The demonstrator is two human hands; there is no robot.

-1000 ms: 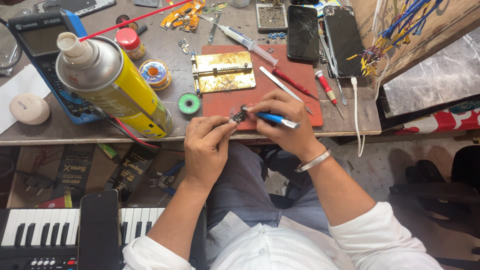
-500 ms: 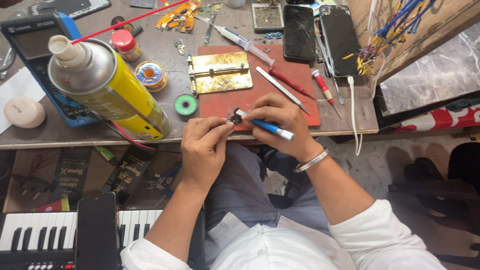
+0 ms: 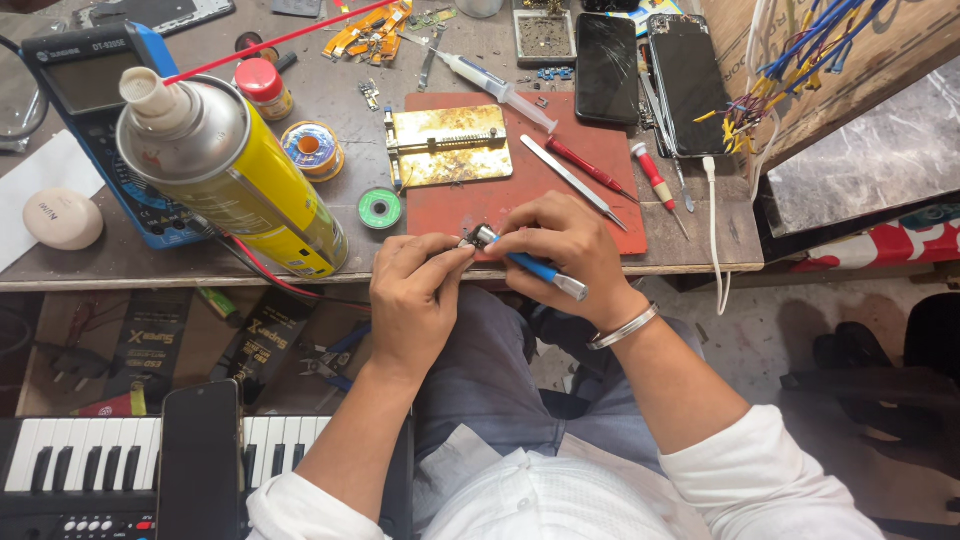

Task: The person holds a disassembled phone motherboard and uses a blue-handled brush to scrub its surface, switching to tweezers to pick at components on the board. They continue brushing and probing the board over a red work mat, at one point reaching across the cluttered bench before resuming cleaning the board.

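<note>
A small metal part (image 3: 478,238) is pinched by the left hand (image 3: 415,290) at the red mat's (image 3: 600,205) edge, while a blue-handled tool (image 3: 535,270) is gripped by the right hand (image 3: 565,245).

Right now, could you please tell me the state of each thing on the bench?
small metal part: pinched in left hand
blue-handled tool: gripped by right hand, tip on part
spray can: upright, red straw fitted
two phones: screens dark
syringe: lying flat
</note>
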